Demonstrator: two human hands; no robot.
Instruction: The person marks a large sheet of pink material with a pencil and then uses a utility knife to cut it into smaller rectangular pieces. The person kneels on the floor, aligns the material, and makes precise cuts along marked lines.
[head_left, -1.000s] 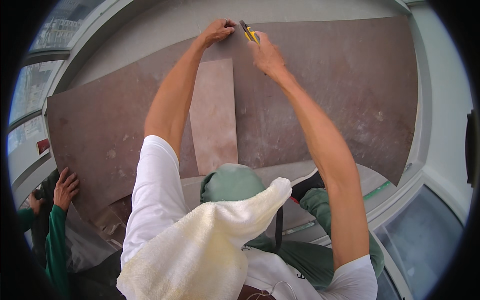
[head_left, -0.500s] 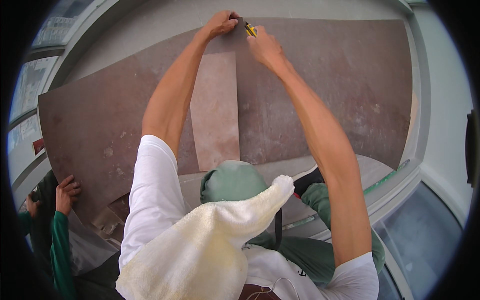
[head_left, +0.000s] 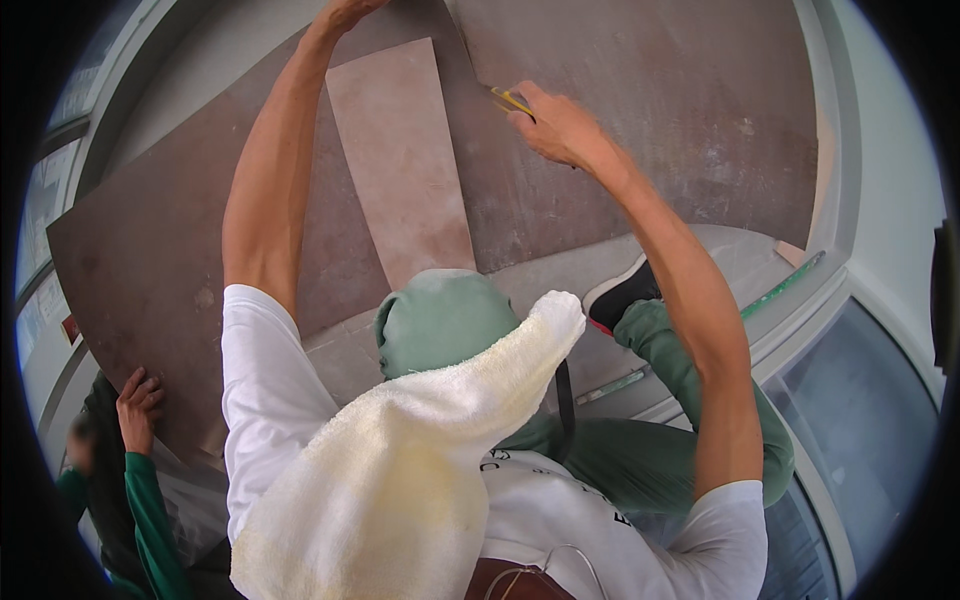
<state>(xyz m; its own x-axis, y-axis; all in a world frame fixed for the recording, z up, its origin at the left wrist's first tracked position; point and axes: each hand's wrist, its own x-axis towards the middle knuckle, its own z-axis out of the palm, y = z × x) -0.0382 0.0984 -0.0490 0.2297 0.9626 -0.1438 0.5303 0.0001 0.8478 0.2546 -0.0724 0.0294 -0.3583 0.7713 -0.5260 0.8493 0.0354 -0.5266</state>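
My right hand [head_left: 560, 128] is closed around a yellow utility knife [head_left: 518, 102]. Its tip meets a large brown sheet [head_left: 630, 120] at the lower end of a dark, straight line that runs up to the top of the picture. My left hand [head_left: 350, 10] is at the upper edge, beside the far part of the sheet; its fingers are cut off from view. Between my arms a paler, narrow rectangular piece [head_left: 395, 150] lies on the sheet, its near end by my green-clad knee [head_left: 445, 320].
At the left, another person's hand [head_left: 140, 408] in a green sleeve holds the sheet's edge. A light towel [head_left: 400, 470] hangs in front of me. My dark shoe [head_left: 625, 295] rests near the sheet's near edge. Green-marked strips [head_left: 785, 285] lie along the window frame [head_left: 835, 310] at right.
The knife has come nearer to me along the sheet, and a line now shows behind it. My left hand has shifted up and left. The whole view has shifted and turned somewhat.
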